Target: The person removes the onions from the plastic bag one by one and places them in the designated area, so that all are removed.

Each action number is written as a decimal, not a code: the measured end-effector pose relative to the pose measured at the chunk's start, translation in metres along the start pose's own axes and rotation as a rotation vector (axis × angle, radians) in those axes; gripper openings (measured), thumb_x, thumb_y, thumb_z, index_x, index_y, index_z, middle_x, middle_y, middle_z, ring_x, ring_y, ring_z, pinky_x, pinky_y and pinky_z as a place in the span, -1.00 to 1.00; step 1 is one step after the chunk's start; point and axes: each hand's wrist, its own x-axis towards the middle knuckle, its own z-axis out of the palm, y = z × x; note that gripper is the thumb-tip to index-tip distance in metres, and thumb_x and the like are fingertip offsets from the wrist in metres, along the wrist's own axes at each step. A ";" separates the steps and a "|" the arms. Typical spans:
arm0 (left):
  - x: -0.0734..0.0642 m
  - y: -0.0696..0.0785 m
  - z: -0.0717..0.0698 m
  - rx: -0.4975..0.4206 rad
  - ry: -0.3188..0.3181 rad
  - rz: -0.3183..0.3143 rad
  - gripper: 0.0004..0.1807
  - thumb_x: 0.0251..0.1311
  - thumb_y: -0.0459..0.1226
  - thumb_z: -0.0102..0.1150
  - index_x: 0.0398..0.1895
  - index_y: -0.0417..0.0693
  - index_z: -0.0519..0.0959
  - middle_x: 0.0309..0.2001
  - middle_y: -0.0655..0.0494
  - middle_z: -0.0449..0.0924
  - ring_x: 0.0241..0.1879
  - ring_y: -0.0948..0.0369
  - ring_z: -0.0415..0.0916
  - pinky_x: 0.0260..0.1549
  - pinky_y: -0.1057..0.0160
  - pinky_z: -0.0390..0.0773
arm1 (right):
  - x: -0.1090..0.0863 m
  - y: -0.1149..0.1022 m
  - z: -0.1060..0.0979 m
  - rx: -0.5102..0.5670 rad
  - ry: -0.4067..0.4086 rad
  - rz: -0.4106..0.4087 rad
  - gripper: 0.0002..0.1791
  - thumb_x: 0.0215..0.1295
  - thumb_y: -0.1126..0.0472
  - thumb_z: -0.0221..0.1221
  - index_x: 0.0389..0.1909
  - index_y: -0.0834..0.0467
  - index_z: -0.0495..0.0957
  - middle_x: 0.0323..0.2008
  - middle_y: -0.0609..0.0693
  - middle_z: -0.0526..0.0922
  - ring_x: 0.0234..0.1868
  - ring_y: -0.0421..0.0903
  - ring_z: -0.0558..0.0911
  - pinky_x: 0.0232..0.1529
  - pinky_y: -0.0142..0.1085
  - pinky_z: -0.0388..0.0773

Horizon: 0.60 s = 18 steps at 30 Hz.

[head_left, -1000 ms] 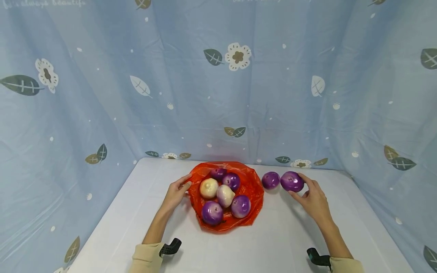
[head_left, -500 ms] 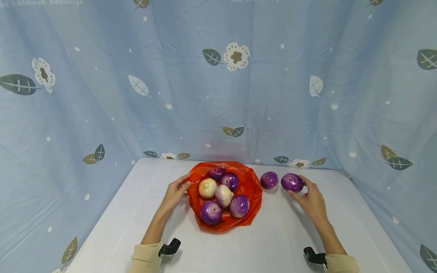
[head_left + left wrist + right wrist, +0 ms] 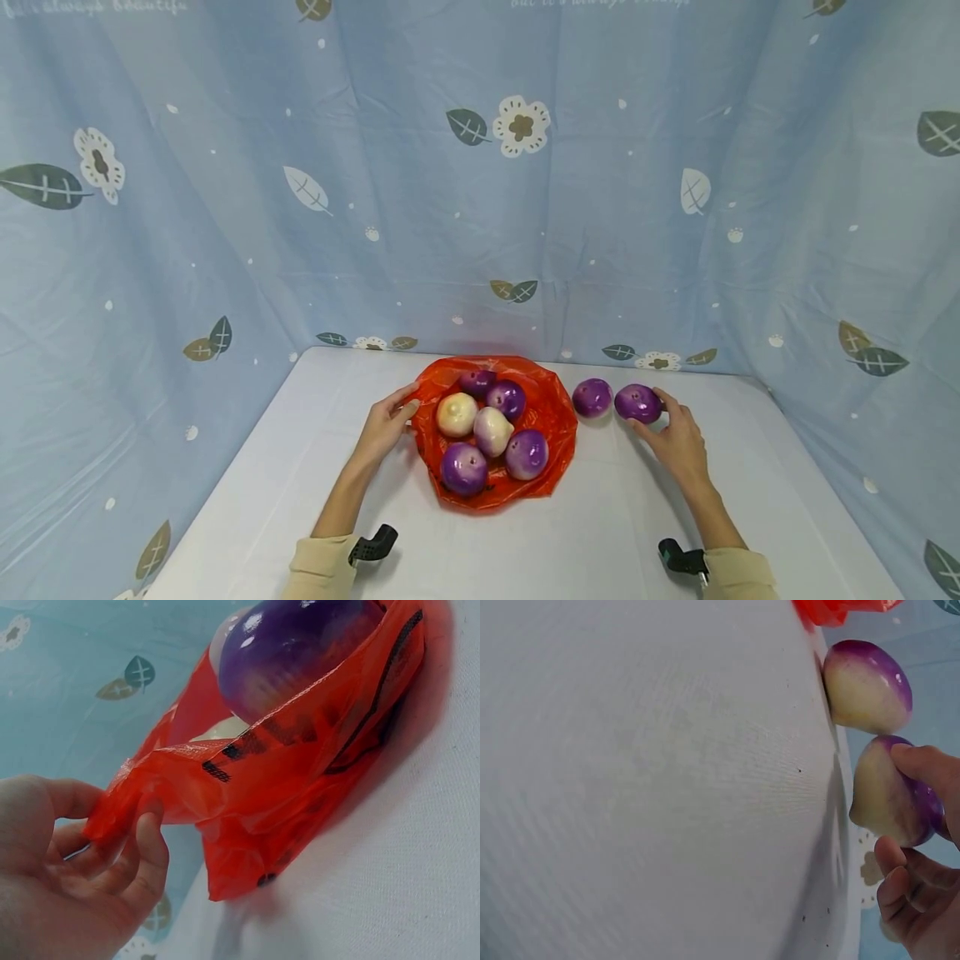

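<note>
An open red plastic bag (image 3: 558, 433) holds several purple and white turnips (image 3: 465, 468). At its left side my left hand (image 3: 384, 429) pinches the rim; the left wrist view shows the thin red film (image 3: 112, 814) between thumb and fingers. My right hand (image 3: 684, 450) grips another turnip (image 3: 637, 403) between thumb and fingertips, to the right of the bag. In the right wrist view this turnip (image 3: 881, 795) shows a pale, pointed underside. Close beside it, a second turnip (image 3: 592, 398) sits on the table between the held one and the bag.
A white-covered table (image 3: 600, 533) lies under everything. Behind it and along the sides hangs a blue curtain (image 3: 420, 192) printed with leaves and flowers. Black wrist camera mounts (image 3: 375, 543) stick out at both sleeves.
My right hand and forearm have shifted slightly left and down, still gripping the turnip. My left hand keeps hold of the bag's rim, and the other turnips stay put.
</note>
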 end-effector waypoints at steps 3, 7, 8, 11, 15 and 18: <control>-0.002 0.005 -0.001 -0.014 -0.014 -0.011 -0.53 0.42 -0.26 0.05 0.38 -0.07 0.39 0.29 -0.17 0.47 -0.23 0.24 0.57 -0.12 -0.05 0.70 | 0.001 0.001 0.003 -0.004 -0.002 0.008 -0.15 0.12 -0.04 0.41 0.36 0.22 0.30 0.04 0.36 0.53 -0.28 0.11 0.57 -0.45 -0.25 0.43; -0.007 0.016 -0.003 -0.022 -0.036 -0.023 -0.51 0.42 -0.30 0.03 0.39 -0.15 0.36 0.30 -0.21 0.45 -0.20 0.21 0.58 -0.04 -0.16 0.65 | 0.002 0.002 0.005 -0.009 0.000 0.011 -0.15 0.11 -0.05 0.41 0.36 0.21 0.30 0.04 0.36 0.53 -0.30 0.09 0.57 -0.47 -0.27 0.43; -0.008 0.018 -0.003 -0.018 -0.041 -0.022 -0.51 0.43 -0.31 0.02 0.39 -0.16 0.35 0.30 -0.22 0.44 -0.20 0.20 0.58 -0.04 -0.17 0.64 | 0.002 0.002 0.005 -0.010 0.000 0.010 -0.15 0.11 -0.06 0.40 0.36 0.21 0.30 0.04 0.37 0.53 -0.31 0.09 0.56 -0.48 -0.26 0.43; -0.010 0.022 -0.004 -0.016 -0.042 -0.018 -0.51 0.42 -0.31 0.02 0.39 -0.17 0.35 0.30 -0.21 0.45 -0.20 0.21 0.58 -0.04 -0.15 0.65 | 0.002 0.002 0.006 -0.016 0.004 0.003 -0.14 0.12 -0.07 0.40 0.36 0.21 0.30 0.05 0.37 0.52 -0.31 0.10 0.56 -0.47 -0.20 0.46; -0.006 0.013 -0.003 -0.019 -0.024 -0.010 -0.52 0.41 -0.28 0.05 0.38 -0.12 0.38 0.29 -0.19 0.46 -0.25 0.25 0.57 -0.11 -0.06 0.70 | 0.004 0.002 0.006 -0.018 0.002 0.000 -0.15 0.12 -0.05 0.40 0.36 0.19 0.30 0.06 0.38 0.52 -0.27 0.15 0.56 -0.42 -0.05 0.51; -0.002 0.004 -0.002 -0.010 -0.008 0.001 -0.53 0.41 -0.25 0.07 0.37 -0.07 0.41 0.27 -0.16 0.48 -0.27 0.26 0.57 -0.16 0.01 0.72 | 0.004 0.001 0.006 -0.015 -0.008 0.002 -0.15 0.12 -0.03 0.40 0.37 0.20 0.29 0.08 0.39 0.50 -0.19 0.22 0.57 -0.34 0.09 0.53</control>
